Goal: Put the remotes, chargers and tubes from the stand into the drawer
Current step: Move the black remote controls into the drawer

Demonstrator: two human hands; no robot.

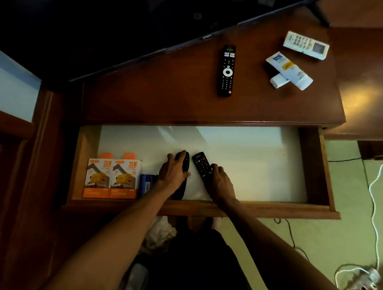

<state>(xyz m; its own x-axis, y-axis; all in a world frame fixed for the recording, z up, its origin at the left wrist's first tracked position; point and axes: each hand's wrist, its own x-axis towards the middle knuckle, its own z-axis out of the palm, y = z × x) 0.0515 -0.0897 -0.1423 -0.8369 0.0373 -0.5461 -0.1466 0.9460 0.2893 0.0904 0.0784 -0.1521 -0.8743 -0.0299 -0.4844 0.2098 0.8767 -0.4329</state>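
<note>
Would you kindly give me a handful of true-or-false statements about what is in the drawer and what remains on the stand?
1. Each hand rests on a black remote inside the drawer. True: the left hand is on the rounded remote, the right hand on the flat remote.
2. Two orange charger boxes stand at the drawer's left end. True.
3. The stand holds nothing. False: a black remote, a white remote and two white tubes lie on it.
4. The white remote is in the drawer. False: it lies on the stand, far right.
5. The drawer is shut. False: it is pulled out.
</note>
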